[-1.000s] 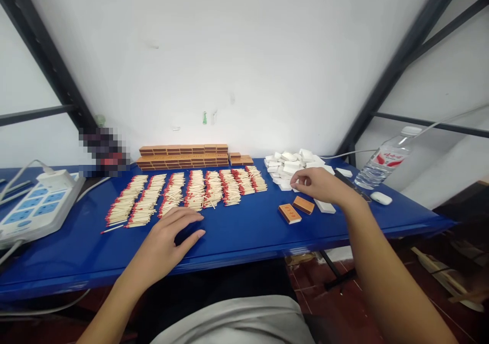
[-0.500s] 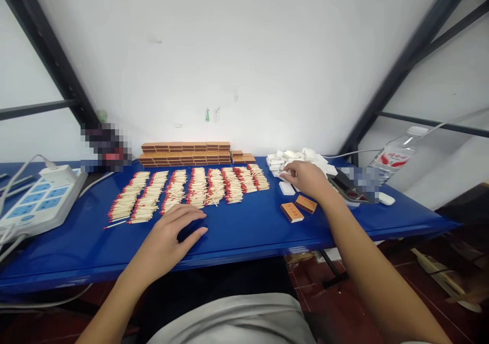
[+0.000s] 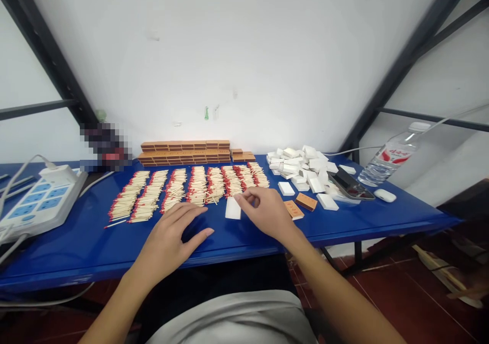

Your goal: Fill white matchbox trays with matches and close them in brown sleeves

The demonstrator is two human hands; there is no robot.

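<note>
My right hand (image 3: 263, 209) pinches a white matchbox tray (image 3: 233, 208) by its right end, in front of the match rows. With fingers and thumb apart, my left hand (image 3: 178, 237) hovers at the near side of the table, to the left of that tray, and holds nothing. Several rows of red-tipped matches (image 3: 196, 186) lie beyond both hands. To the right of my right hand lie two orange matchboxes, one flat box (image 3: 294, 210) partly behind my wrist and a second box (image 3: 306, 201). A single white tray (image 3: 286, 188) sits just beyond them.
A heap of white trays (image 3: 301, 163) lies at the back right, near a phone (image 3: 349, 183), a white case (image 3: 385, 195) and a water bottle (image 3: 395, 155). Stacked matchboxes (image 3: 185, 153) line the wall. A power strip (image 3: 42, 196) occupies the left of the blue table (image 3: 99, 252).
My right hand has moved left and nearer from the heap, carrying a white tray to the middle. My left hand has barely shifted.
</note>
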